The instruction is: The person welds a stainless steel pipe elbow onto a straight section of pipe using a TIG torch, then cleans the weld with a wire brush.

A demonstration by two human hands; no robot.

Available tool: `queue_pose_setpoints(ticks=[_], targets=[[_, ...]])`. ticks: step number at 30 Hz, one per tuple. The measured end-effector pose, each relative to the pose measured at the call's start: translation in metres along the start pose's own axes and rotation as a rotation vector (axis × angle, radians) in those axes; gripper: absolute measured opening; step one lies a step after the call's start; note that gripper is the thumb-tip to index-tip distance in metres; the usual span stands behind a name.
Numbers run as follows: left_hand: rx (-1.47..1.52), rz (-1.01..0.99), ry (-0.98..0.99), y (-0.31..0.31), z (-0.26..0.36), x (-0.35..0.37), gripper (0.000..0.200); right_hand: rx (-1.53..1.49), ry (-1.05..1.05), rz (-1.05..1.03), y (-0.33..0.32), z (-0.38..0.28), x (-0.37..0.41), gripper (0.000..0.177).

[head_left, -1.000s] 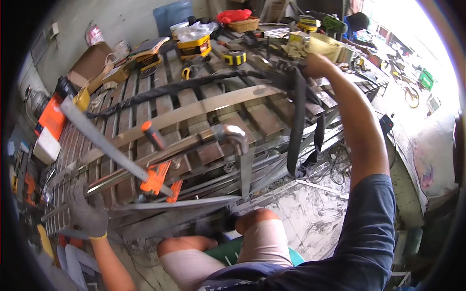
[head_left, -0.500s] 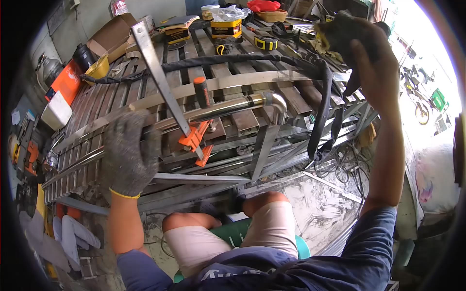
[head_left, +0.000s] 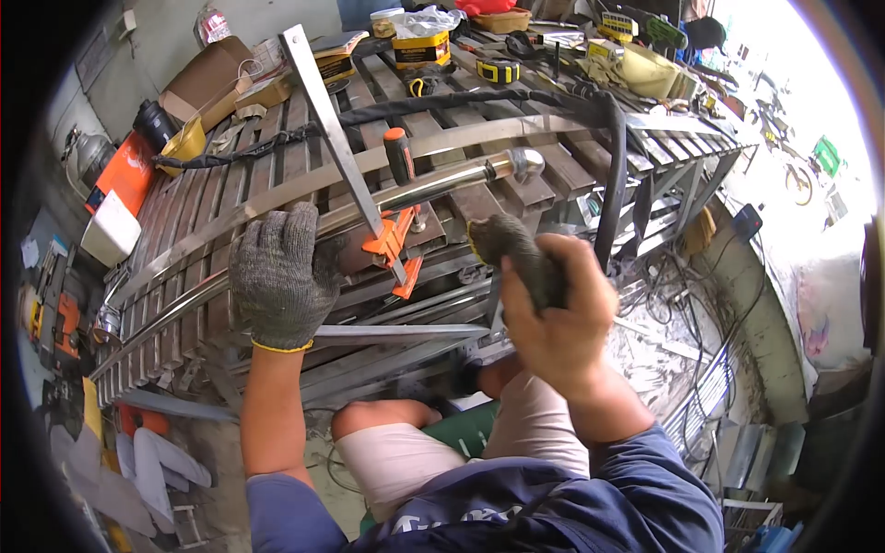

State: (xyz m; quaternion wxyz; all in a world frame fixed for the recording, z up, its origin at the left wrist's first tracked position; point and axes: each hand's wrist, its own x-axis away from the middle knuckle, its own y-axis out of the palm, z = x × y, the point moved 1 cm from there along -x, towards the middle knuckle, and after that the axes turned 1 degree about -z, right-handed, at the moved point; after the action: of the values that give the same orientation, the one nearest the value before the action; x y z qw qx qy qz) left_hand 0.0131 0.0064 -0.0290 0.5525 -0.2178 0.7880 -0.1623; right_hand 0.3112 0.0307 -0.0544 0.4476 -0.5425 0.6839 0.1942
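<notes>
My left hand [head_left: 285,276], in a grey knit glove, is wrapped over the long shiny metal tube [head_left: 433,187] left of the clamp. My right hand [head_left: 562,300] is bare and closed round a dark grey glove [head_left: 521,253], in front of the bench edge. An orange clamp [head_left: 392,238] with a long steel bar [head_left: 332,124] stands tilted at the tube. Just behind it is a screwdriver-like handle, black and orange [head_left: 399,155]. The tube ends in a bent elbow [head_left: 525,165] at the right.
The slatted metal bench [head_left: 253,180] carries a black cable sleeve [head_left: 608,175], a yellow tape measure [head_left: 498,71], a yellow-black box [head_left: 421,50] and a pale yellow bowl [head_left: 648,72]. Cables lie on the floor at right. Another person's legs [head_left: 166,461] show at lower left.
My right hand has come down and left from the upper right with the dark glove. The view has shifted slightly, and my left hand remains at the tube.
</notes>
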Motion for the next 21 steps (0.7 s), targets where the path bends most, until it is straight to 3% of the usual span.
queue_pose_setpoints(ticks=[3, 6, 10, 15, 21], targets=[[-0.003, 0.031, 0.011, 0.001, 0.002, 0.000, 0.042, 0.076, -0.028, 0.198, 0.024, -0.006, 0.005, 0.027], [0.010, 0.038, 0.016, 0.003, 0.000, 0.000, 0.041, 0.133, -0.200, 0.375, 0.033, -0.011, -0.016, 0.031], [0.007, 0.024, -0.002, 0.007, -0.002, 0.003, 0.043, 0.298, -0.217, 0.475, 0.049, -0.008, -0.033, 0.052], [0.027, 0.027, -0.002, 0.005, -0.002, 0.002, 0.044, 0.511, -0.209, 0.226, 0.084, 0.002, -0.030, 0.048], [0.040, -0.007, 0.002, 0.004, -0.006, 0.002, 0.041, 0.298, -0.192, 0.350, 0.103, 0.011, -0.025, 0.043]])
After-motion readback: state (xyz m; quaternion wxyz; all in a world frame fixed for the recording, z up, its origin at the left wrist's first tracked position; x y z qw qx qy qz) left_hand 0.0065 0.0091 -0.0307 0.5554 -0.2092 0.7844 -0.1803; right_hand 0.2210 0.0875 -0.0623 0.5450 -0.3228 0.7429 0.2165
